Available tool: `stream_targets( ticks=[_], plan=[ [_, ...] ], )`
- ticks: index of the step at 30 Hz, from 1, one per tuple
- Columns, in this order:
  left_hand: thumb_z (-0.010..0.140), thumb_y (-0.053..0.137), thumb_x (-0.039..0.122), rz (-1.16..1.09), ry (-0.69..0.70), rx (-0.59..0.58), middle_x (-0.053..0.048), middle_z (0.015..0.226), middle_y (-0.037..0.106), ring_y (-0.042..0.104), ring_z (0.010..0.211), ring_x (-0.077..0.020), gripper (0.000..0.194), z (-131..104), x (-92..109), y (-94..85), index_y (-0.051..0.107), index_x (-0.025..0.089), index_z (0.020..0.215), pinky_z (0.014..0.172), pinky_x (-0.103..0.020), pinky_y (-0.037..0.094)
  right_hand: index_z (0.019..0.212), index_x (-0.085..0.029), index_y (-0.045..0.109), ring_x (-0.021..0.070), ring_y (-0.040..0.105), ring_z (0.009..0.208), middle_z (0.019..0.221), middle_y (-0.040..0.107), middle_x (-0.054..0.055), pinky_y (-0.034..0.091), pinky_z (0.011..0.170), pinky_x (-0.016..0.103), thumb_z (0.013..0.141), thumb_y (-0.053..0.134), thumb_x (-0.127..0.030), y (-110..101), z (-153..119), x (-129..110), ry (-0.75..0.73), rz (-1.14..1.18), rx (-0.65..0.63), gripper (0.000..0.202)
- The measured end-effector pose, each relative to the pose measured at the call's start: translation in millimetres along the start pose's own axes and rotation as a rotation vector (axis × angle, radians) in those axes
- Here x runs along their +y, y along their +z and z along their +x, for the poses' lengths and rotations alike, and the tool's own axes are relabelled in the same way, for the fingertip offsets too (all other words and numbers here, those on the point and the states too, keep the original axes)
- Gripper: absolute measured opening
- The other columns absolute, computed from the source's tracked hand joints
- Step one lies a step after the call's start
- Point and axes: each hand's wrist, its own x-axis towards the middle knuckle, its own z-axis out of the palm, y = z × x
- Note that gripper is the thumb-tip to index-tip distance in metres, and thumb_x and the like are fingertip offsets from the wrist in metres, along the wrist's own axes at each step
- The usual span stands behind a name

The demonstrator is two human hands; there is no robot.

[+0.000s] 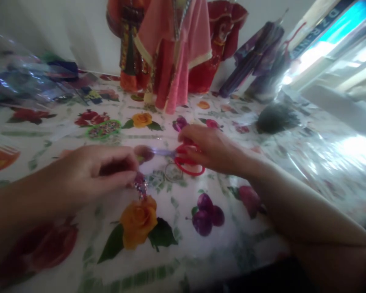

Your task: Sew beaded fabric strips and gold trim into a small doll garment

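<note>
My right hand [205, 148] is closed on a pair of scissors [189, 167] with red handles. The blades point left and reach my left hand's fingertips; whether they are apart is too blurred to tell. Between the thumb and fingers of my left hand [106, 165] is a small beaded piece [141, 186] in mixed colours, hanging just above a printed orange rose. A thin ring-like loop [172, 171] lies on the tablecloth beside the scissors. Behind my left hand sits a shallow green-rimmed dish [119, 123] holding many tiny coloured beads.
Several dressed figures [171, 73] in red, pink and orange cloth stand against the wall. Purple folded cloth items [253, 57] lean at the right, near a dark round object [277, 118]. Clear plastic bags [21, 77] lie at the left. A flower-printed tablecloth [183, 260] covers the table.
</note>
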Motion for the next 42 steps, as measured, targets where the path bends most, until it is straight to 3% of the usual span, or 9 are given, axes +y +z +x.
stream_targets(
  ticks=[3, 8, 13, 23, 31, 33, 36, 39, 42],
  plan=[
    [0.085, 0.059, 0.035, -0.118, -0.060, -0.003, 0.004, 0.086, 0.071, 0.061, 0.082, -0.0147, 0.014, -2.8, 1.6, 3.3, 0.067, 0.025, 0.087, 0.074, -0.025, 0.043, 0.108, -0.017, 0.057, 0.0167, 0.059, 0.089, 0.101, 0.064, 0.006, 0.044, 0.078, 0.029, 0.089, 0.050, -0.015, -5.1, -4.0, -16.7, -0.068, 0.288, 0.086, 0.021],
    [0.083, 0.063, 0.029, -0.226, 0.076, 0.093, 0.008, 0.073, 0.072, 0.064, 0.070, -0.0101, 0.007, -1.6, 3.0, 6.6, 0.066, 0.023, 0.084, 0.069, -0.021, 0.045, 0.133, -0.018, 0.044, 0.0163, 0.059, 0.111, 0.121, 0.063, 0.007, 0.049, 0.086, 0.026, 0.092, 0.049, -0.015, -1.9, -3.8, -43.2, -0.194, 0.903, -0.199, 0.041],
    [0.086, 0.059, 0.023, -0.159, 0.102, 0.195, 0.011, 0.061, 0.067, 0.060, 0.060, -0.0045, 0.006, -1.7, 7.8, 7.1, 0.065, 0.021, 0.084, 0.062, -0.015, 0.041, 0.136, -0.017, 0.041, 0.0143, 0.063, 0.096, 0.104, 0.068, 0.004, 0.052, 0.078, 0.026, 0.092, 0.050, -0.016, 8.8, -0.2, -44.5, -0.144, 1.097, -0.297, 0.045],
    [0.087, 0.058, 0.028, -0.155, 0.099, -0.021, 0.003, 0.075, 0.065, 0.062, 0.061, -0.0100, 0.010, 7.8, -3.1, -1.4, 0.059, 0.019, 0.083, 0.059, -0.021, 0.048, 0.131, -0.020, 0.046, 0.0142, 0.068, 0.083, 0.094, 0.067, 0.002, 0.057, 0.072, 0.025, 0.086, 0.062, -0.017, 29.8, -2.6, -51.9, 0.026, 1.066, -0.250, 0.048],
    [0.086, 0.053, 0.025, 0.172, 0.128, 0.046, 0.001, 0.077, 0.066, 0.059, 0.068, -0.0122, 0.013, 7.7, -7.4, 2.2, 0.064, 0.018, 0.083, 0.062, -0.024, 0.040, 0.134, -0.027, 0.046, 0.0144, 0.070, 0.072, 0.104, 0.068, 0.005, 0.057, 0.058, 0.024, 0.089, 0.055, -0.018, 36.8, -6.6, -54.8, 0.015, 0.834, -0.216, 0.047],
    [0.086, 0.052, 0.026, 0.213, 0.127, 0.056, 0.000, 0.076, 0.064, 0.057, 0.068, -0.0128, 0.015, 8.3, -8.4, 1.9, 0.063, 0.018, 0.082, 0.060, -0.025, 0.038, 0.133, -0.027, 0.049, 0.0149, 0.068, 0.070, 0.103, 0.069, 0.005, 0.056, 0.058, 0.026, 0.090, 0.056, -0.021, 36.2, -9.3, -56.8, -0.031, 0.638, -0.110, 0.044],
    [0.085, 0.052, 0.026, 0.232, 0.145, 0.047, 0.000, 0.074, 0.063, 0.055, 0.066, -0.0126, 0.014, 9.2, -10.1, 2.2, 0.062, 0.017, 0.081, 0.059, -0.025, 0.036, 0.126, -0.023, 0.056, 0.0202, 0.068, 0.088, 0.109, 0.067, 0.008, 0.057, 0.076, 0.034, 0.091, 0.055, -0.021, 35.2, -11.7, -60.6, -0.185, 0.363, 0.052, 0.035],
    [0.085, 0.052, 0.025, 0.250, 0.179, 0.062, 0.001, 0.073, 0.063, 0.054, 0.066, -0.0123, 0.014, 9.7, -12.1, 4.2, 0.061, 0.017, 0.079, 0.059, -0.026, 0.035, 0.119, -0.022, 0.061, 0.0243, 0.064, 0.104, 0.117, 0.065, 0.009, 0.054, 0.086, 0.038, 0.093, 0.052, -0.021, 38.6, -11.7, -62.3, -0.360, 0.260, 0.042, 0.028],
    [0.084, 0.051, 0.022, 0.279, 0.189, 0.109, 0.001, 0.072, 0.064, 0.055, 0.065, -0.0123, 0.014, 10.2, -14.0, 6.7, 0.062, 0.017, 0.078, 0.060, -0.026, 0.035, 0.113, -0.022, 0.065, 0.0252, 0.064, 0.103, 0.117, 0.066, 0.010, 0.055, 0.084, 0.041, 0.095, 0.049, -0.021, 45.6, -10.6, -61.0, -0.480, 0.176, 0.005, 0.024]
  ],
)
